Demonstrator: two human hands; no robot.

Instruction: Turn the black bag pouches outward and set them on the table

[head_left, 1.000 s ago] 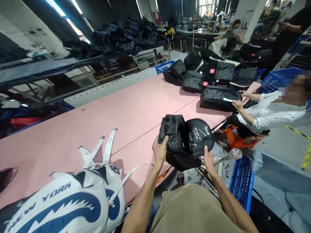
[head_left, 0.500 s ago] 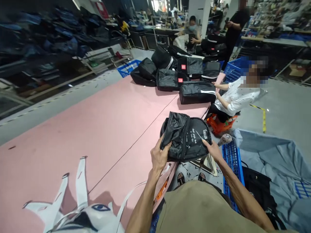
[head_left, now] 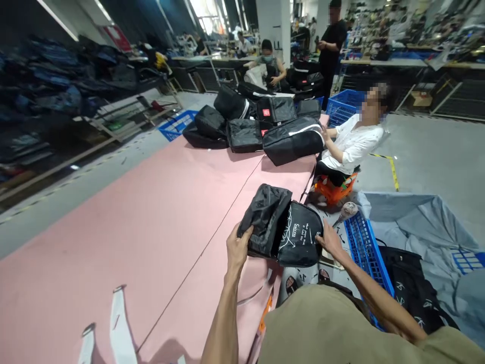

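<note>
Both hands are closed on the black printed backpack (head_left: 288, 230) at the near edge of the pink surface (head_left: 144, 217), left hand (head_left: 238, 248) gripping its crumpled flap, right hand (head_left: 330, 241) its side, the bag apparently mid-handling and not yet set down flat.

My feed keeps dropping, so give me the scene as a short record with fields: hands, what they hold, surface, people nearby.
left hand: grips the crumpled left side of the black backpack
right hand: holds the backpack's right edge
backpack: black with white print, at the near edge of the pink table
far end of the table: pile of black bags
co-worker: person in white shirt seated, handling a black bag there
right of the table: blue crate
</note>
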